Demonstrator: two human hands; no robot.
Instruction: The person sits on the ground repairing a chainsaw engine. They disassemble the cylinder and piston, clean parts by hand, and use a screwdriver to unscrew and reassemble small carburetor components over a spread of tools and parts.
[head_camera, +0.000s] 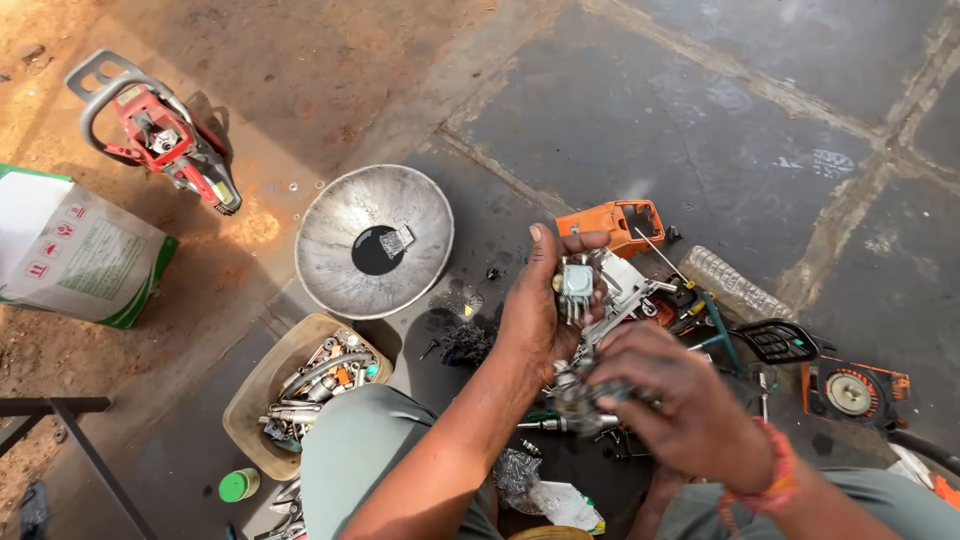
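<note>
The left hand gripped a small grey carburettor, raised above the floor. The right hand clenched a dark metal part just below it. Loose parts lay beneath, so stripping looked well along and reassembly undone. Further out sat a bowl, a tray of fittings, and 1 chainsaw.
</note>
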